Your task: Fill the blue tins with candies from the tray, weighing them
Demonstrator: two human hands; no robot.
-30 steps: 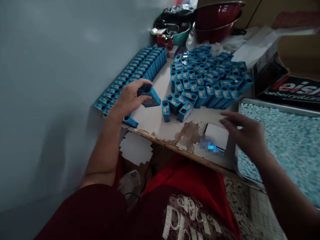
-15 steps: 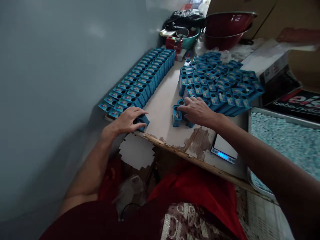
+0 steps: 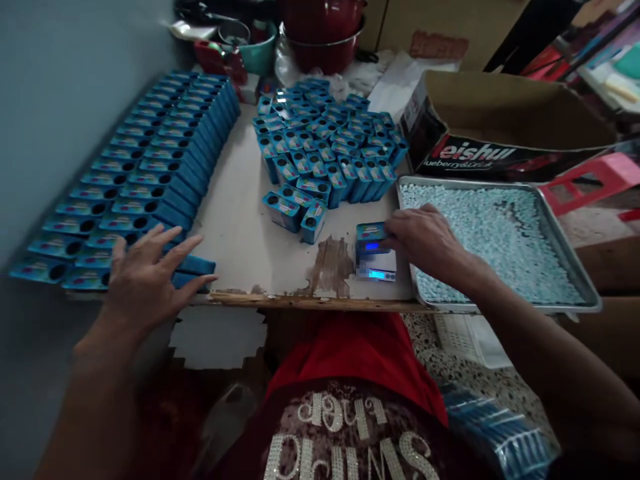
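Note:
My left hand (image 3: 143, 283) is spread over the near end of two long rows of blue containers (image 3: 165, 150). Its thumb and fingers lie apart by the nearest containers (image 3: 193, 272), partly covering them. Each container is a small upright box with a printed top and a dark round hole. Above the small digital scale (image 3: 384, 275), my right hand (image 3: 425, 240) grips one blue container (image 3: 370, 233) by its right side, fingertips partly hidden. The scale's display glows blue. A loose cluster of the same containers (image 3: 325, 143) stands at mid-table, a few at its front edge.
Right of the scale lies a metal tray (image 3: 595, 300) filled with small pale-blue pellets. An open cardboard box (image 3: 510, 127) stands behind it. Red bowls (image 3: 325, 57) and a teal basin (image 3: 263, 53) sit at the back. A wall (image 3: 60, 100) borders the left; the table's front edge (image 3: 300, 303) is worn.
The view has swung right. My right hand has left the loose cluster and now holds a container over the scale. My left hand's fingers have spread wider at the row's end.

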